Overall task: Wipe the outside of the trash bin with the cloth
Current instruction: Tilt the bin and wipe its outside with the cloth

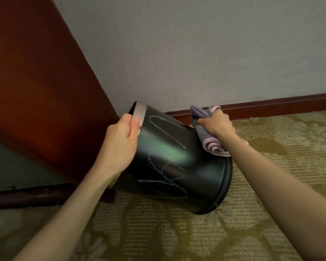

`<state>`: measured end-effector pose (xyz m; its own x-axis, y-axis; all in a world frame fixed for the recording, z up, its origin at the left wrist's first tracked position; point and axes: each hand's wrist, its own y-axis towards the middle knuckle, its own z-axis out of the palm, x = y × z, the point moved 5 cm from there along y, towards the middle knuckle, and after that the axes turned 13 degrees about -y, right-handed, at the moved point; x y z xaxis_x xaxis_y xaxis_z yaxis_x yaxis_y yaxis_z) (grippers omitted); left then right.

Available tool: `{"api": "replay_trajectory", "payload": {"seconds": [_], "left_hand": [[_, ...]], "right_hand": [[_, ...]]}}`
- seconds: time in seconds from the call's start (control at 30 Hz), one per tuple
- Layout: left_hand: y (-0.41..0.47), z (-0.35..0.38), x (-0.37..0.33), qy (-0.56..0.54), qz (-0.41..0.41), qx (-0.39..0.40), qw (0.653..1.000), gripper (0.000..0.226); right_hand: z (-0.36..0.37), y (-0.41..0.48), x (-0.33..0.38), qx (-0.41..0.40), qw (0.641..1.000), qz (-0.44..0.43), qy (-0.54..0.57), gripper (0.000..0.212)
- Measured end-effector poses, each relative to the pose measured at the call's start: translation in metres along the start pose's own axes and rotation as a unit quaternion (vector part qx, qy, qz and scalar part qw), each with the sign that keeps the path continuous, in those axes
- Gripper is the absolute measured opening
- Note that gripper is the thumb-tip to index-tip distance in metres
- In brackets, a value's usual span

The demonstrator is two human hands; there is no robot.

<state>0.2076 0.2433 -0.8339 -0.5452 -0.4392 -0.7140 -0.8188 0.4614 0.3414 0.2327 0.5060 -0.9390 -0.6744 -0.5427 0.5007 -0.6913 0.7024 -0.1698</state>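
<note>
A black glossy trash bin (179, 166) with a silver rim band and pale scribble marks on its side is tipped over, its mouth toward the upper left and its base low at the right. My left hand (120, 144) grips the rim, thumb on the silver band. My right hand (217, 124) holds a bunched grey and pink cloth (208, 136) against the bin's upper right side.
A patterned yellow-green carpet (196, 232) covers the floor. A grey wall (196, 53) with a dark red-brown baseboard (271, 106) runs behind the bin. A reddish wooden panel (36, 81) stands at the left, close to the bin's mouth.
</note>
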Motion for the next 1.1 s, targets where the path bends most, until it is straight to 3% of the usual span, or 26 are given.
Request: {"api": "replay_trajectory", "payload": {"seconds": [0.13, 0.63, 0.73, 1.0, 1.1], "left_hand": [[-0.004, -0.001, 0.001, 0.014, -0.009, -0.005, 1.0, 0.036], [0.027, 0.0, 0.009, 0.085, -0.036, 0.0, 0.996, 0.039], [0.033, 0.001, 0.011, 0.082, -0.047, 0.005, 0.995, 0.039], [0.025, 0.0, 0.008, 0.058, -0.051, 0.003, 0.997, 0.039], [0.021, 0.001, 0.004, 0.046, -0.043, 0.002, 0.998, 0.036]], "right_hand": [[-0.001, -0.016, 0.005, -0.062, 0.998, -0.013, -0.021, 0.047], [-0.009, -0.092, 0.023, -0.124, 0.976, -0.134, 0.121, 0.042], [-0.003, -0.118, 0.024, -0.152, 0.965, -0.156, 0.148, 0.032], [-0.005, -0.127, 0.024, -0.19, 0.955, -0.148, 0.175, 0.025], [-0.012, -0.109, 0.026, -0.179, 0.963, -0.103, 0.172, 0.036]]}}
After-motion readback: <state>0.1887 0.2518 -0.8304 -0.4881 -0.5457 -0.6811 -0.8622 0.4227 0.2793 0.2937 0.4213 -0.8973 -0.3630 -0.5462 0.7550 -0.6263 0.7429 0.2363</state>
